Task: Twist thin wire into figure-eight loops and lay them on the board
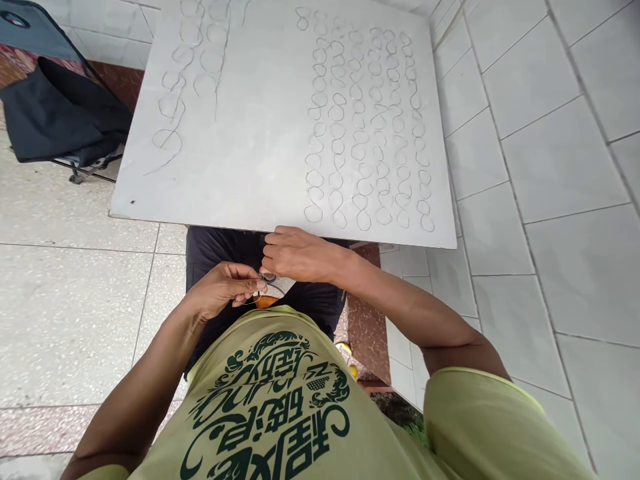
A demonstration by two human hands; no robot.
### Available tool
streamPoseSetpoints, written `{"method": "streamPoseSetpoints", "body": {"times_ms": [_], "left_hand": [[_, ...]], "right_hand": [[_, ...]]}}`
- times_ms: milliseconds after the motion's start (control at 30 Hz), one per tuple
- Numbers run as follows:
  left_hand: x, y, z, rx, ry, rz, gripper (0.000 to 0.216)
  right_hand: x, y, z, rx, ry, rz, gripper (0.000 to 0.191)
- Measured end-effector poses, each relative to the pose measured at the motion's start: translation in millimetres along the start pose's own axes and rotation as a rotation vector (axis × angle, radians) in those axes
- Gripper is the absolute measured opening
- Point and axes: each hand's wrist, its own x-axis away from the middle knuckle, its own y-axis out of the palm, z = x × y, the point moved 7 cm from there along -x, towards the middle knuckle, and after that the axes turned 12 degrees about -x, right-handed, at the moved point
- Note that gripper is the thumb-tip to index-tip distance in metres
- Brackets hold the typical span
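Observation:
My left hand (225, 287) and my right hand (295, 255) meet just below the near edge of a white board (260, 133), over my lap. Both are closed in a pinch on a thin wire piece (264, 288) held between their fingertips. A small tool with a pale handle (283, 287) seems to sit under my right hand; its exact form is hidden. On the board lie several rows of small figure-eight wire loops (367, 127) on the right and a few larger loops (185, 73) at the upper left.
A dark folding chair with a black cloth (55, 100) stands at the far left. White wall tiles (550, 133) rise on the right. Speckled floor tiles (60, 293) lie to the left, and a reddish strip (367, 333) runs under the board.

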Motion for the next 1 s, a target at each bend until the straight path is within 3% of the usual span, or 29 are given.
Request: {"method": "streamPoseSetpoints", "body": {"times_ms": [300, 500, 633, 767, 933, 1000], "left_hand": [[-2, -2, -13, 0.023, 0.029, 0.068, 0.03], [-3, -4, -20, 0.099, 0.033, 0.138, 0.03], [-4, -6, -22, 0.14, 0.032, 0.171, 0.03], [-3, -9, -25, 0.205, 0.042, 0.205, 0.029], [-1, -12, -28, 0.267, 0.066, 0.216, 0.028], [0, -14, -29, 0.281, 0.077, 0.22, 0.027]], "right_hand": [[-11, 9, 13, 0.101, 0.005, -0.135, 0.023], [-11, 13, 19, 0.098, 0.054, -0.178, 0.037], [-12, 19, 20, 0.046, 0.067, -0.205, 0.032], [-12, 24, 21, 0.03, 0.05, -0.212, 0.027], [-6, 14, 27, -0.061, 0.093, -0.121, 0.018], [-3, 12, 27, -0.088, 0.132, -0.16, 0.012]]}}
